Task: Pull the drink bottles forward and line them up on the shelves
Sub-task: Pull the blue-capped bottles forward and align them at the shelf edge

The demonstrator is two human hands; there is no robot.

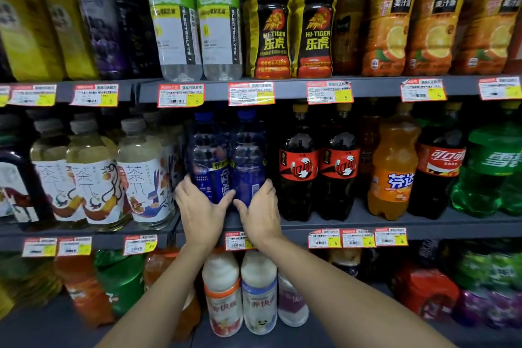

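Observation:
Two dark blue drink bottles stand side by side on the middle shelf. My left hand wraps the base of the left blue bottle. My right hand wraps the base of the right blue bottle. Both bottles stand upright, a little back from the shelf's front edge, and my thumbs nearly meet between them. More blue bottles show dimly behind them.
Pale tea bottles stand to the left and black cola bottles to the right of the blue ones. The top shelf carries clear electrolyte, Hi-Tiger and orange juice bottles. White milk-drink bottles stand on the bottom shelf under my arms.

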